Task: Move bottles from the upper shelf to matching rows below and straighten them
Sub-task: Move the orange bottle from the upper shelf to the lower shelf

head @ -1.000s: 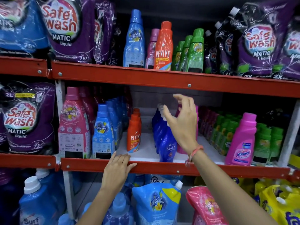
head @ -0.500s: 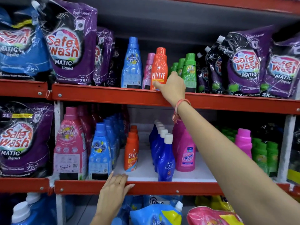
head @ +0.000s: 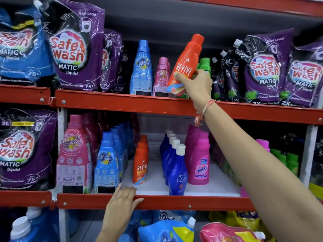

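My right hand (head: 195,84) grips an orange Revive bottle (head: 187,63) on the upper shelf (head: 122,103), and the bottle leans to the right with its base lifted. Left of it stand a blue Comfort bottle (head: 142,70) and a pink bottle (head: 161,77); a green bottle (head: 204,64) shows behind my hand. On the lower shelf (head: 157,200) a row of orange Revive bottles (head: 140,165) stands between blue Comfort bottles (head: 107,163) and dark blue Ujala bottles (head: 177,170). My left hand (head: 122,201) rests flat on the lower shelf's red edge, holding nothing.
Purple Safewash pouches (head: 73,49) fill the upper shelf on both sides of the bottles. Pink Vanish bottles (head: 200,161) and green bottles (head: 290,159) stand right of the Ujala row. A large pink Comfort bottle (head: 74,154) is at the lower left. Refill pouches (head: 166,229) sit below.
My right hand rose from the lower shelf to the upper one, closed on the orange Revive bottle and tipped it rightward off its base. The left hand stayed on the shelf edge.
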A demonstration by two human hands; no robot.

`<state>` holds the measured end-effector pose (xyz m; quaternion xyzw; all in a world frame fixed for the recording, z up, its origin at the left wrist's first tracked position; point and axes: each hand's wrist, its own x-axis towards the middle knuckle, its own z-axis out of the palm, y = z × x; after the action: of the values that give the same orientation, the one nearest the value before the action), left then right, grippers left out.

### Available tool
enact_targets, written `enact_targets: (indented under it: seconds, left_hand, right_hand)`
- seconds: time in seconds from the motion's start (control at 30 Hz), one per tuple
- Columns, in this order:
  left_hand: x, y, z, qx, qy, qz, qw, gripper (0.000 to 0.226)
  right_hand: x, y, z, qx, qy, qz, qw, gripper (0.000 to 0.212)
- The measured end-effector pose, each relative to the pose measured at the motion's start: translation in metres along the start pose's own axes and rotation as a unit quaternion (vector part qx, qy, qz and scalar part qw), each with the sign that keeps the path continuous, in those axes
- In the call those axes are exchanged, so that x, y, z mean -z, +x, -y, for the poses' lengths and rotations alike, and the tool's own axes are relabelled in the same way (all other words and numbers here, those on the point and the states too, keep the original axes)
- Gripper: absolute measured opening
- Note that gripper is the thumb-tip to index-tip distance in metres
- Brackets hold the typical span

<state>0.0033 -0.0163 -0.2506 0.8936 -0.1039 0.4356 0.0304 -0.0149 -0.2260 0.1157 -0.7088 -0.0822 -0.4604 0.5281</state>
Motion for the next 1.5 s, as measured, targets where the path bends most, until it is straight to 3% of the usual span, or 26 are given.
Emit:
enact_targets:
  seconds: [0.2,0.3,0.53,0.7,1.1,1.5]
  left_hand:
    - [0.006,0.001,-0.001,0.001,-0.005,-0.005,1.000,0.068]
    - [0.010,0.001,-0.002,0.006,-0.007,0.003,1.000,0.069]
    - [0.014,0.001,-0.003,0.009,-0.005,0.024,1.000,0.071]
    - [0.014,0.001,-0.002,0.006,-0.003,0.030,1.000,0.071]
    - [0.004,0.003,-0.001,0.009,-0.006,0.030,0.999,0.076]
    - [0.003,0.002,-0.001,0.006,-0.025,0.042,0.999,0.075]
  right_hand:
    - [0.030,-0.044,-0.007,-0.047,0.097,0.058,0.992,0.049]
    - [0.036,-0.081,-0.026,-0.081,0.101,0.094,0.987,0.058]
    - [0.019,-0.148,-0.079,-0.126,0.038,0.124,0.984,0.060]
    - [0.000,-0.178,-0.096,-0.115,-0.036,0.160,0.980,0.046]
    - [-0.055,-0.218,-0.149,-0.178,-0.147,0.207,0.951,0.059]
    - [-0.071,-0.229,-0.166,-0.159,-0.161,0.229,0.947,0.058]
